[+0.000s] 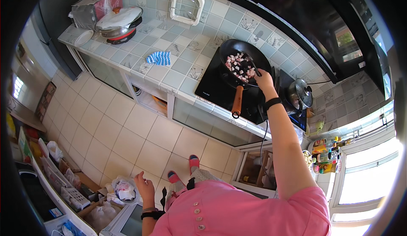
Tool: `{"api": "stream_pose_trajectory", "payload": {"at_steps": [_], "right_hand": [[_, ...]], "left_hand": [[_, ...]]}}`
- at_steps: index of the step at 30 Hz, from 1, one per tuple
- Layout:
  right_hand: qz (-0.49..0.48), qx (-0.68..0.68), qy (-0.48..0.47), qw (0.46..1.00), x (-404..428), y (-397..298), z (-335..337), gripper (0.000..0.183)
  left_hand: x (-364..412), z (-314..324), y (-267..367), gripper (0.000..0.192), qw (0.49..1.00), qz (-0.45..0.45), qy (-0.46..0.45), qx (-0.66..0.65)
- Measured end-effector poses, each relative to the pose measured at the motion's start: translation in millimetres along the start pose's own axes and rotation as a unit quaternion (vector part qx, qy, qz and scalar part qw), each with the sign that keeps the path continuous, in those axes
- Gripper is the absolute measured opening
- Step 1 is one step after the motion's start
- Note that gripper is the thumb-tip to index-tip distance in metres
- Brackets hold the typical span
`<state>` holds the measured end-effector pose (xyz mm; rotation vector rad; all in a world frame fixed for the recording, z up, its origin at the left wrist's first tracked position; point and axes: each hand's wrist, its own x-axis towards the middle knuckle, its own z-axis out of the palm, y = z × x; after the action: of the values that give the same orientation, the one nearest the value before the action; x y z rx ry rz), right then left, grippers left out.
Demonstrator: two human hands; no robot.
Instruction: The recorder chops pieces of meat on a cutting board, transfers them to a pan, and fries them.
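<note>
My right hand [265, 79] grips the dark handle of a spatula [253, 64], whose far end is down in a black wok [259, 52]. Diced pink and white meat [234, 64] lies scattered over the wok's bottom. The wok sits on a black induction cooktop [211, 82], its wooden handle [237, 101] pointing towards me. Away from the counter, my left hand [144, 185] is held low at my side, fingers apart and holding nothing.
A lidded pot [299, 95] stands right of the wok. On the tiled counter are a blue-and-white cloth [159, 58], a steel pot with a lid [117, 27] and a white dish [84, 38]. A range hood [286, 22] overhangs; a lined bin [124, 189] stands near my left hand.
</note>
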<state>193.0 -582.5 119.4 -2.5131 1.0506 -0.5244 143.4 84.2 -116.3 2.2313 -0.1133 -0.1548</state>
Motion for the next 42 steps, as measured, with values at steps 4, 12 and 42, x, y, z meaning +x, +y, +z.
{"api": "stream_pose_trajectory", "payload": {"at_steps": [4, 12, 42], "right_hand": [[-0.153, -0.103, -0.040, 0.982, -37.6, -17.3, -12.7, 0.044], [-0.068, -0.128, -0.043, 0.989, -146.2, -62.2, -127.7, 0.039], [0.005, -0.080, 0.059, 0.995, -11.8, 1.8, -31.3, 0.038]], "left_hand": [[-4.0, 3.2, -10.8, 0.048, 1.000, -0.002, -0.008, 0.017], [5.6, 10.4, -15.4, 0.045, 1.000, -0.003, -0.018, 0.020], [93.0, 168.2, 388.3, 0.073, 0.891, 0.224, -0.374, -0.128]]}}
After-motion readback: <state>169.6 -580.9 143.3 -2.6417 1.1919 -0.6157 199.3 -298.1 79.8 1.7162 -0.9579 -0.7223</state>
